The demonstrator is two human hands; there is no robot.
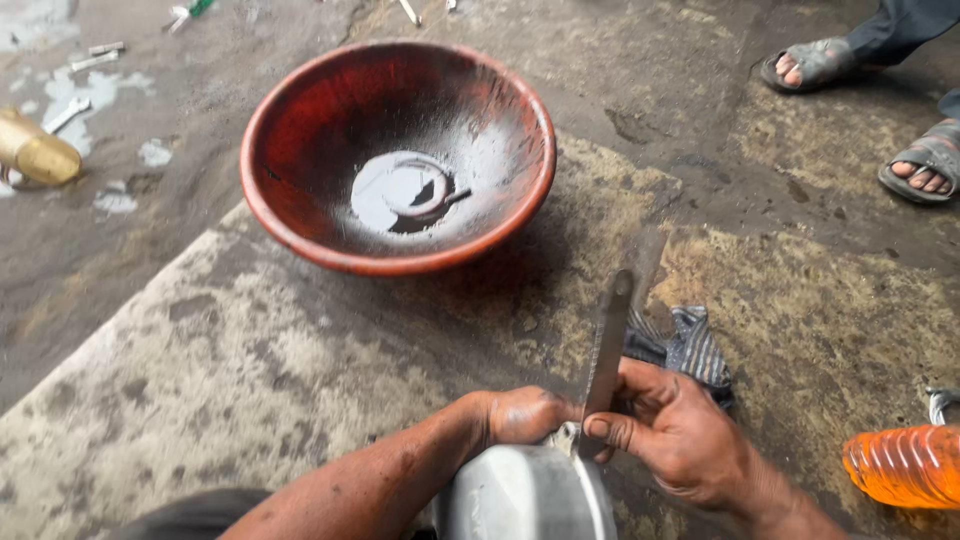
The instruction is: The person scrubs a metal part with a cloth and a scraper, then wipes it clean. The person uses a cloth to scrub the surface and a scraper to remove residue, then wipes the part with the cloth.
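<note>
— Clamped tight, both of them: the right hand pinches a flat metal blade between thumb and fingers, and the left hand is curled over the edge of the round grey metal housing at the person's knees.

— Start from the biggest thing, though. What's around?

— Stained concrete floor, then the wide red basin with a dark oily puddle and 1 ring-shaped part in it. Smaller: an orange plastic bottle at the right, a striped rag behind the blade, a brass-coloured piece far left. Someone else's 2 sandalled feet stand well apart.

— Which step is this?

— Scraping, I'd judge: the blade's lower end meets the housing's rim, upper end tilted away. Next stroke likely needs a steady brace from the left and a shallow angle.
</note>
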